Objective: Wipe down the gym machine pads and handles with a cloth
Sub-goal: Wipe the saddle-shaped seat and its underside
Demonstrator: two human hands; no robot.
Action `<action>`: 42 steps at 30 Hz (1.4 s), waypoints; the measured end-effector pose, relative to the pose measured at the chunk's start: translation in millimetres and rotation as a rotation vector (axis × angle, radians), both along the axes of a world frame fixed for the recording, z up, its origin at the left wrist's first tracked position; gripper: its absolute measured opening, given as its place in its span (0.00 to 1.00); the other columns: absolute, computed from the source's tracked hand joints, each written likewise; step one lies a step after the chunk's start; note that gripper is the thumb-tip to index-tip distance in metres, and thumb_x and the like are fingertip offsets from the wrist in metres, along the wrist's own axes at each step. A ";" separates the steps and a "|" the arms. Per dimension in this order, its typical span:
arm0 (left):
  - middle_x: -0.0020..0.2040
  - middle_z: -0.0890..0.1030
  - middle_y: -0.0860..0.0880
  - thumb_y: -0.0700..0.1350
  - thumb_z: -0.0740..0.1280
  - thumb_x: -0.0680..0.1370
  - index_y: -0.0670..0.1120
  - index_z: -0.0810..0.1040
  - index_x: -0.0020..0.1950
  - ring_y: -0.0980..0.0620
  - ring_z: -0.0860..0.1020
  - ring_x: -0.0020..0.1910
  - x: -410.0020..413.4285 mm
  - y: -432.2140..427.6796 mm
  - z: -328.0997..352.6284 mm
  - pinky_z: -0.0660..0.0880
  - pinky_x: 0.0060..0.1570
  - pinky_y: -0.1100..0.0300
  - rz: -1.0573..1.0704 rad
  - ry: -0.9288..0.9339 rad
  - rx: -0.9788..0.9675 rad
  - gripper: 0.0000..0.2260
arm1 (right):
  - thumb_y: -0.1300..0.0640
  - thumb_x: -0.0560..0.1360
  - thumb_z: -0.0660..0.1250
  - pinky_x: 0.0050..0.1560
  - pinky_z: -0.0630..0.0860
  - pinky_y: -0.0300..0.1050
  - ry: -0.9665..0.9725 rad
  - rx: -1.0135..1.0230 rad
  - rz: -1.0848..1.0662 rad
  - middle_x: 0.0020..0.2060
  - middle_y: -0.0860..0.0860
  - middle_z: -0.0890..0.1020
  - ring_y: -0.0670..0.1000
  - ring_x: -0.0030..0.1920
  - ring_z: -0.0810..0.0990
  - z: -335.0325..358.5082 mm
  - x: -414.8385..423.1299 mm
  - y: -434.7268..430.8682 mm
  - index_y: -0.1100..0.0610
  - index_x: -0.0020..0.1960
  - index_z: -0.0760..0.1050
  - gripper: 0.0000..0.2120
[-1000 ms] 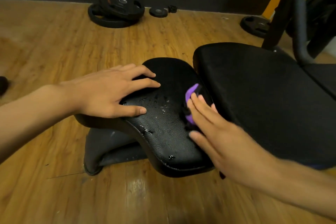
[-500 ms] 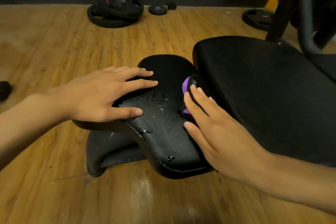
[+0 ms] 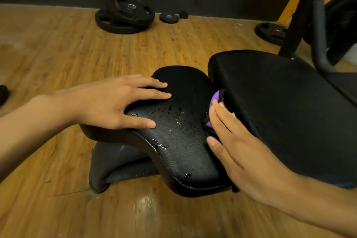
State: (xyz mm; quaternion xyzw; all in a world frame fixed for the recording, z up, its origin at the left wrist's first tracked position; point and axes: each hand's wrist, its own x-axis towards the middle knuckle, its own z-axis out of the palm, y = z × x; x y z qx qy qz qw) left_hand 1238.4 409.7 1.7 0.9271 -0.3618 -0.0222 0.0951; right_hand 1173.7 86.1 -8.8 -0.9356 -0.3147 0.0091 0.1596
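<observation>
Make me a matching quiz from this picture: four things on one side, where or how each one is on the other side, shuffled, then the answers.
Column one:
1 left hand
2 purple cloth
3 weight plates
4 small pad

Column two:
A on the wooden floor, far back
B speckled with wet-looking spots
C under the right hand, beside the large pad
D resting flat on the small pad

Pairs: 1-D, 2-C, 3-A, 4-B

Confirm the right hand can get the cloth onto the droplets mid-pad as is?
Probably yes. The right hand presses the purple cloth at the right edge of the seat pad; only bare pad lies between it and the droplets. The left hand rests farther left, clear of that path.
</observation>
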 end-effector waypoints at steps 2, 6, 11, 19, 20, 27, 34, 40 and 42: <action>0.83 0.59 0.61 0.76 0.55 0.77 0.63 0.62 0.82 0.61 0.58 0.80 1.4 1.9 -0.3 0.48 0.76 0.71 -0.013 -0.004 -0.003 0.35 | 0.37 0.81 0.39 0.81 0.46 0.44 -0.046 -0.074 -0.022 0.83 0.49 0.51 0.45 0.82 0.45 -0.1 30.7 11.6 0.58 0.84 0.50 0.38; 0.84 0.57 0.59 0.76 0.52 0.79 0.64 0.57 0.83 0.59 0.54 0.83 0.3 7.3 0.4 0.56 0.80 0.52 -0.017 -0.066 0.081 0.34 | 0.44 0.86 0.46 0.78 0.56 0.51 0.076 0.040 -0.261 0.76 0.58 0.69 0.58 0.79 0.60 -0.2 118.3 48.4 0.58 0.81 0.58 0.28; 0.84 0.55 0.60 0.75 0.52 0.79 0.63 0.56 0.84 0.60 0.50 0.83 -1.7 12.5 -1.2 0.56 0.81 0.48 0.010 -0.021 0.040 0.35 | 0.49 0.83 0.57 0.62 0.72 0.52 0.127 0.198 -0.300 0.63 0.54 0.78 0.58 0.65 0.76 5.5 74.6 27.1 0.55 0.67 0.68 0.15; 0.83 0.52 0.65 0.76 0.55 0.77 0.66 0.55 0.83 0.63 0.48 0.82 3.7 15.1 -2.9 0.48 0.79 0.61 -0.010 0.047 -0.008 0.35 | 0.34 0.81 0.42 0.81 0.36 0.52 -0.045 -0.071 -0.086 0.84 0.54 0.44 0.48 0.82 0.38 0.3 63.8 24.8 0.55 0.84 0.51 0.38; 0.83 0.51 0.66 0.76 0.54 0.77 0.67 0.54 0.83 0.64 0.48 0.82 3.1 15.1 -2.5 0.49 0.79 0.59 -0.002 0.053 -0.002 0.35 | 0.34 0.82 0.44 0.81 0.35 0.55 -0.006 -0.047 -0.163 0.83 0.53 0.43 0.49 0.82 0.37 -2.1 89.1 35.2 0.54 0.84 0.48 0.37; 0.83 0.50 0.67 0.77 0.50 0.77 0.68 0.53 0.83 0.66 0.48 0.82 -2.7 12.7 -2.6 0.57 0.78 0.52 0.039 0.020 0.032 0.35 | 0.49 0.82 0.49 0.75 0.58 0.43 0.107 0.107 -0.290 0.72 0.53 0.70 0.54 0.76 0.64 1.6 82.9 42.0 0.61 0.76 0.64 0.27; 0.83 0.49 0.69 0.78 0.50 0.75 0.70 0.51 0.82 0.67 0.47 0.81 -0.2 10.2 -2.0 0.52 0.77 0.59 0.029 0.036 0.050 0.35 | 0.50 0.78 0.51 0.80 0.43 0.37 -0.061 -0.069 0.151 0.82 0.54 0.56 0.47 0.82 0.51 4.2 50.4 14.0 0.62 0.82 0.56 0.34; 0.83 0.52 0.65 0.77 0.50 0.76 0.67 0.54 0.82 0.65 0.49 0.82 -3.1 9.1 -2.3 0.56 0.79 0.53 0.050 0.002 0.048 0.36 | 0.48 0.87 0.49 0.75 0.55 0.44 0.063 0.021 -0.304 0.78 0.57 0.64 0.56 0.78 0.61 1.7 138.6 61.3 0.62 0.77 0.65 0.25; 0.83 0.51 0.65 0.77 0.49 0.76 0.68 0.53 0.82 0.65 0.48 0.82 -4.1 9.3 -2.5 0.56 0.79 0.53 0.057 -0.005 0.055 0.36 | 0.44 0.86 0.46 0.76 0.53 0.41 -0.004 0.000 -0.254 0.80 0.55 0.62 0.54 0.80 0.59 -3.4 105.1 53.1 0.62 0.80 0.61 0.30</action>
